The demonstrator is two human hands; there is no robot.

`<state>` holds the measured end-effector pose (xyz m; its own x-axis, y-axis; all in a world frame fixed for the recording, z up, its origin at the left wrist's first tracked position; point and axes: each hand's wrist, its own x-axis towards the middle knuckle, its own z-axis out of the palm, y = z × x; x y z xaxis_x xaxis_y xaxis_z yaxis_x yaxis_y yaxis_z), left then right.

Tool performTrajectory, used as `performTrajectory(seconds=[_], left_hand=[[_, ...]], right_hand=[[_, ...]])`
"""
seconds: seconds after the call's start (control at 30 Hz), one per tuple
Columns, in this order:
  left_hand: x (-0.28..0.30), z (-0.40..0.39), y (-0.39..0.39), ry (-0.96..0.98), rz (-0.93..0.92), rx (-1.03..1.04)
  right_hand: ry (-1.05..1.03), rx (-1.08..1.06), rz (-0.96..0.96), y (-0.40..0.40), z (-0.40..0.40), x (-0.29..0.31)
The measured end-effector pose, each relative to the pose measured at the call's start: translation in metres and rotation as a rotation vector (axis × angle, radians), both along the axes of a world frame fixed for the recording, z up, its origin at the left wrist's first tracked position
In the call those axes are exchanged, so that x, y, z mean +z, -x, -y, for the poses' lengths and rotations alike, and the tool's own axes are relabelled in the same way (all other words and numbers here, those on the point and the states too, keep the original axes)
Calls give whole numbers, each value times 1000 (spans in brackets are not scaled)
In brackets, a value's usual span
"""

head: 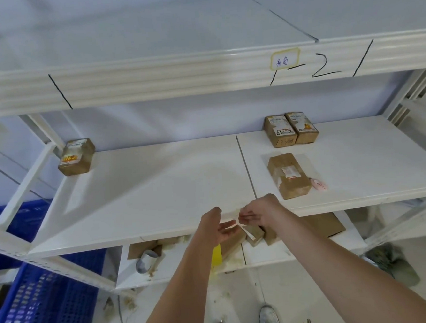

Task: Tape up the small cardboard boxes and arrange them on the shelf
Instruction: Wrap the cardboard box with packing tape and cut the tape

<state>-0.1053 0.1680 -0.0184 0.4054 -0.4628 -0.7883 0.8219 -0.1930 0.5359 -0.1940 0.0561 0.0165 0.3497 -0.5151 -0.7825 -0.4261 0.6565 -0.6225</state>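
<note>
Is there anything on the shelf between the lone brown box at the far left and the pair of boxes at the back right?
No. In the head view, the white shelf board between the lone brown cardboard box and the two side-by-side labelled boxes is bare.

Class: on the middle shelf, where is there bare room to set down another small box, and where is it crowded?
Widest bare patch: the left board, between the lone box at the back left and the seam. Also bare: the right board to the right of the long box. Crowded: the pair of boxes behind it, the pink cutter beside it, and both hands at the front edge.
</note>
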Motion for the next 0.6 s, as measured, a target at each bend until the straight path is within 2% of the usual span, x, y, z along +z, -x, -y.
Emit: performTrajectory(seconds=[0.1, 0.17, 0.27, 0.6], left_hand=[[3, 12, -5, 79, -91, 44], [6, 21, -9, 197, -177, 94], [10, 28, -17, 342, -211, 58], [24, 46, -20, 294, 153, -187]], right_hand=[[154, 153, -42, -6, 10, 26], [256, 305, -72, -6, 17, 45], [410, 375, -96, 1, 31, 56], [508, 419, -135, 15, 62, 52]])
